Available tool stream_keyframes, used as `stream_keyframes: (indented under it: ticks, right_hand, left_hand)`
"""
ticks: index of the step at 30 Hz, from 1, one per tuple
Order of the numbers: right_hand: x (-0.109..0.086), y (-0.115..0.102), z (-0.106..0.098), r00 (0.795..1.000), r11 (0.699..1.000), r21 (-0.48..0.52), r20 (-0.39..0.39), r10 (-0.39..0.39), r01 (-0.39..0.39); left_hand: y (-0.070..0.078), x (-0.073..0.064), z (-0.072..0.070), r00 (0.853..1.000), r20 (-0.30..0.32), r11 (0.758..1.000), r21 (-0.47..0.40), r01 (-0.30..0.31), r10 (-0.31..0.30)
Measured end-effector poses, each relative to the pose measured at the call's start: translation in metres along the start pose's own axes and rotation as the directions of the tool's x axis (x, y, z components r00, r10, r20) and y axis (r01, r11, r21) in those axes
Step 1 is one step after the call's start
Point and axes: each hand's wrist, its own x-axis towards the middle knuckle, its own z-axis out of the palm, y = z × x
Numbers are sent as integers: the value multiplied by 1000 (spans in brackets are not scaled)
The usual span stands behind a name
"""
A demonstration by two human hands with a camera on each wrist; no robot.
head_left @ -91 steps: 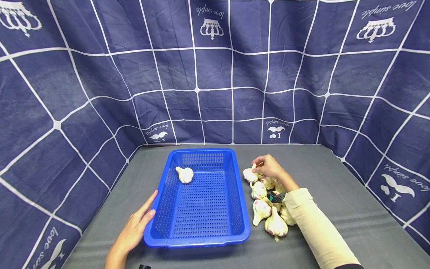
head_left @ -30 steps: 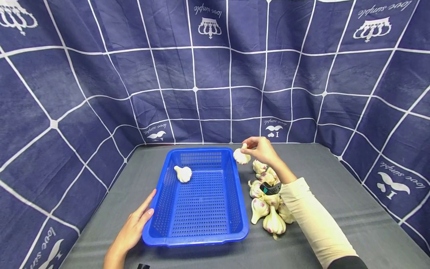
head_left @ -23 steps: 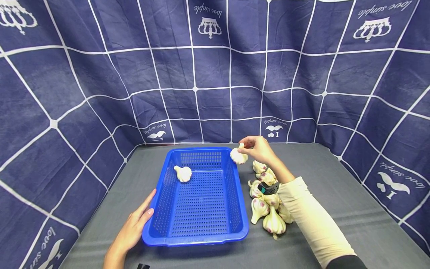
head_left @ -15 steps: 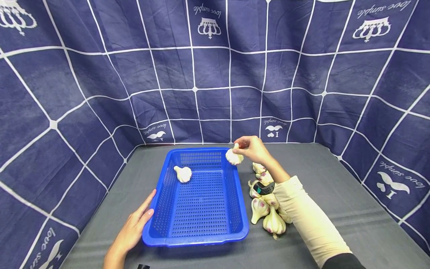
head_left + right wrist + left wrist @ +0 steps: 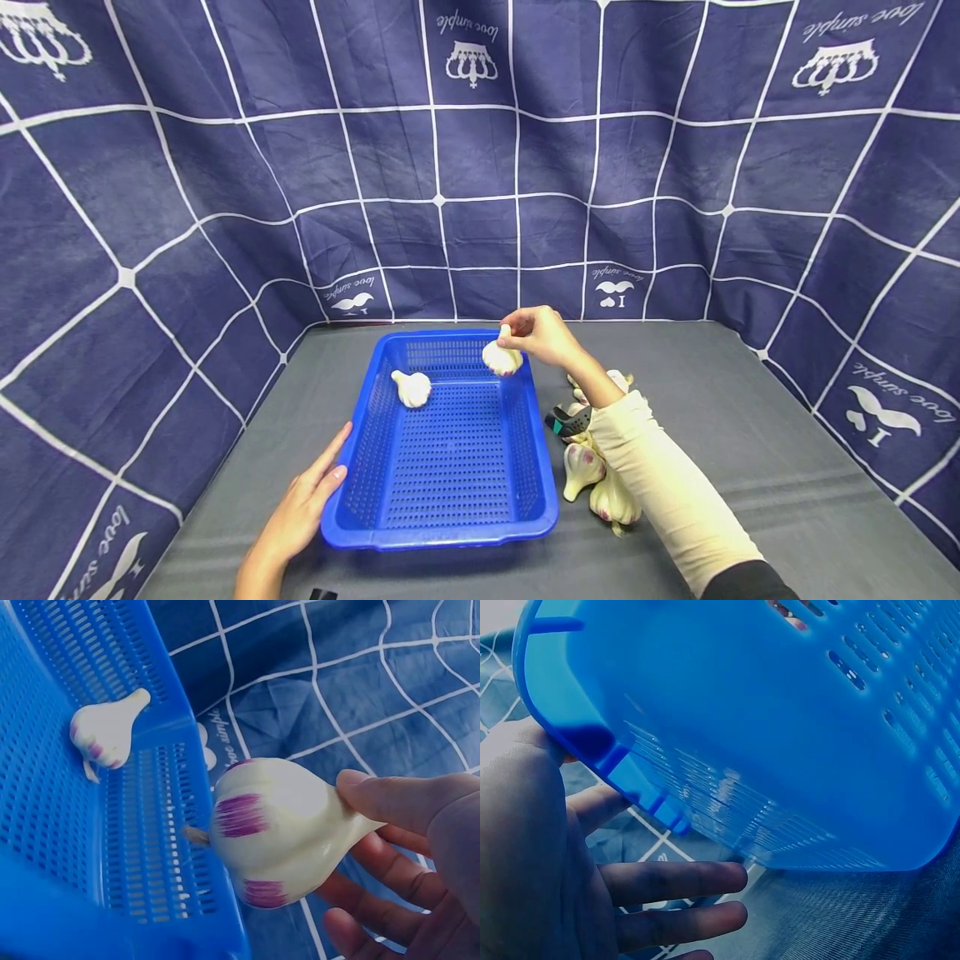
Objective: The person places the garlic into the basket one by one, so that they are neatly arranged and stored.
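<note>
A right hand [image 5: 542,335] is holding a garlic bulb [image 5: 502,358] above the blue basket [image 5: 552,479], near its one o'clock corner; the fingers and thumb are pinching the upright neck, likely because that narrow part is offering the easiest hold. The left hand [image 5: 298,504] is touching the basket's rim between eight and nine o'clock, its fingers nearly straight, apparently steadying it. Inside, a second bulb [image 5: 414,390] is lying at eleven o'clock. On the grey counter [image 5: 705,371], a pile [image 5: 584,465] of bulbs is sitting just beside the basket between three and four o'clock, partly hidden by the right arm, perhaps for easy reach. Behind, a blue cloth [image 5: 375,158] is showing upside-down "love simple" lettering, a crown [image 5: 472,64] at twelve o'clock, and a moustache [image 5: 615,287] with "I" and a heart.
</note>
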Motion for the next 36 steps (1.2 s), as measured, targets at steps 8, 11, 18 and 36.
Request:
stream_keyframes:
  ticks: [8,11,18,36]
  right_hand:
    - [8,-5,16,1000,1000,-2,13,4,-4]
    - [10,-7,21,999,1000,-9,32,9,-9]
    - [15,-11,32,999,1000,-10,50,10,-9]
    - [31,-22,66,996,999,-41,92,-3,7]
  left_hand:
    - [1,0,0,1000,7,1000,2,15,-15]
    - [1,0,0,1000,8,1000,3,13,-13]
    - [0,-1,1,1000,6,1000,7,9,-10]
    - [2,-1,1,999,3,999,22,38,-38]
